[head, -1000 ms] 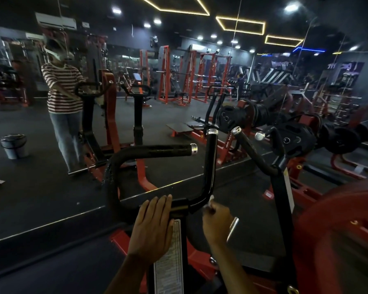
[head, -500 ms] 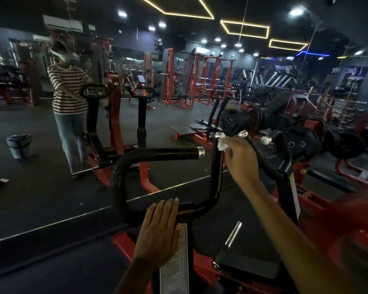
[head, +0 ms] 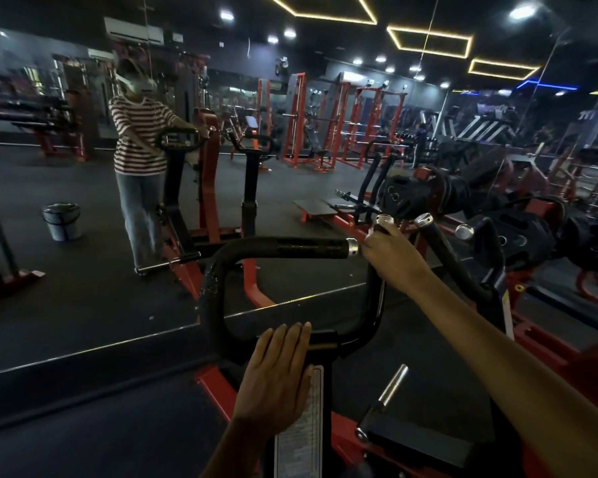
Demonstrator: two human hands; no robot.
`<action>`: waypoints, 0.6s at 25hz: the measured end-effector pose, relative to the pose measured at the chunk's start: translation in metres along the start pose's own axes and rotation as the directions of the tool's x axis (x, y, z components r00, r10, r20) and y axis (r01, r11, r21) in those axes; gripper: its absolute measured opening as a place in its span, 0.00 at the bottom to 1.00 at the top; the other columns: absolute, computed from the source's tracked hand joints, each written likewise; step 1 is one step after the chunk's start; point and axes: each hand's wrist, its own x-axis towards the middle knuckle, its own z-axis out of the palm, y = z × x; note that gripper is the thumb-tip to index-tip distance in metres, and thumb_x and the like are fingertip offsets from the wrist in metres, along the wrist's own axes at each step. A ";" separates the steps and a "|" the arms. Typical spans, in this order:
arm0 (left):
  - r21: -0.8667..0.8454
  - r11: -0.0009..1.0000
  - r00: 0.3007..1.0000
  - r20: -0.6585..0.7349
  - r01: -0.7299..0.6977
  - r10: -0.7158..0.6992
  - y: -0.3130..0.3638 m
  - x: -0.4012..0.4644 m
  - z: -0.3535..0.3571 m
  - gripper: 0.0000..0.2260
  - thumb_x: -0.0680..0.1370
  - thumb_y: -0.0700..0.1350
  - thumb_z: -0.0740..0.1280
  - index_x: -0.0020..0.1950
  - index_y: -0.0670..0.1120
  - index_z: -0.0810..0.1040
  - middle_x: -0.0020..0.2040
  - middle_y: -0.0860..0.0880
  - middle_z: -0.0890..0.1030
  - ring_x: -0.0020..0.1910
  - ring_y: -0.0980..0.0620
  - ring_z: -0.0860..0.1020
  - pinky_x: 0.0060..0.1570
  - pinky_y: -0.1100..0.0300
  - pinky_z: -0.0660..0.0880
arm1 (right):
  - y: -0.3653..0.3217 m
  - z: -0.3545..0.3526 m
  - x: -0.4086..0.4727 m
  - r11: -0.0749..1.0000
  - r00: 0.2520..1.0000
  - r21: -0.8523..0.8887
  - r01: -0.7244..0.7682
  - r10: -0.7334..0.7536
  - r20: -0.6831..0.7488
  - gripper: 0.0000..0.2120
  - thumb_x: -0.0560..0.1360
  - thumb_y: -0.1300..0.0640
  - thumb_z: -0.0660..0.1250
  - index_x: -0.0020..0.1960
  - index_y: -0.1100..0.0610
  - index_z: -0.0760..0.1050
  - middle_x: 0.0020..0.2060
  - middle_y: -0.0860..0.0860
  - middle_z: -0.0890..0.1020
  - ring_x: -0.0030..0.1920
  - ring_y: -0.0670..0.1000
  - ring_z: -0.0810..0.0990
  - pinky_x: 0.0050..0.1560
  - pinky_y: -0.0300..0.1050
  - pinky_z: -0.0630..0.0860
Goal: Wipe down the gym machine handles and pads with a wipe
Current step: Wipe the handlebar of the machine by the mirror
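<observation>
Since my right hand [head: 392,255] is curled round the top of the upright handle [head: 377,294], just under its chrome end cap [head: 384,220], the wipe [head: 369,235] shows only as a pale scrap at my fingertips. Judgement: wipe is thin, limp, very light; best kept wrapped against the bar, not pinched by a corner. Handle is rigid steel tube, smooth, probably slick when damp. My left hand [head: 278,377] lies flat, fingers straight, on the machine's centre post [head: 321,350]. Container: a bucket [head: 62,220] appears in the mirror; contents not discernible.
</observation>
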 end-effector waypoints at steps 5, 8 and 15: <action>0.005 1.000 1.000 0.021 0.002 -0.002 0.000 0.000 -0.002 0.25 0.82 0.52 0.44 0.72 0.40 0.65 0.67 0.43 0.74 0.64 0.44 0.74 0.67 0.48 0.60 | -0.029 -0.015 -0.043 0.984 0.995 0.156 0.092 -0.087 -0.039 0.14 0.71 0.64 0.65 0.56 0.56 0.78 0.49 0.54 0.82 0.58 0.52 0.78 0.73 0.52 0.46; 0.002 1.000 1.000 0.015 0.003 -0.003 0.000 0.000 -0.003 0.24 0.82 0.52 0.44 0.72 0.41 0.63 0.66 0.43 0.75 0.64 0.44 0.74 0.68 0.48 0.59 | -0.067 -0.009 -0.072 0.954 0.994 0.282 0.103 -0.088 -0.069 0.10 0.68 0.62 0.66 0.48 0.55 0.80 0.40 0.53 0.83 0.48 0.50 0.82 0.72 0.53 0.56; 0.008 1.000 0.999 0.037 0.010 -0.010 0.001 0.000 -0.006 0.25 0.82 0.52 0.45 0.72 0.40 0.66 0.65 0.42 0.75 0.63 0.43 0.74 0.67 0.47 0.61 | -0.128 -0.020 -0.086 0.554 0.953 0.805 -0.211 0.300 0.043 0.11 0.73 0.65 0.65 0.53 0.58 0.78 0.40 0.53 0.84 0.44 0.51 0.83 0.69 0.50 0.68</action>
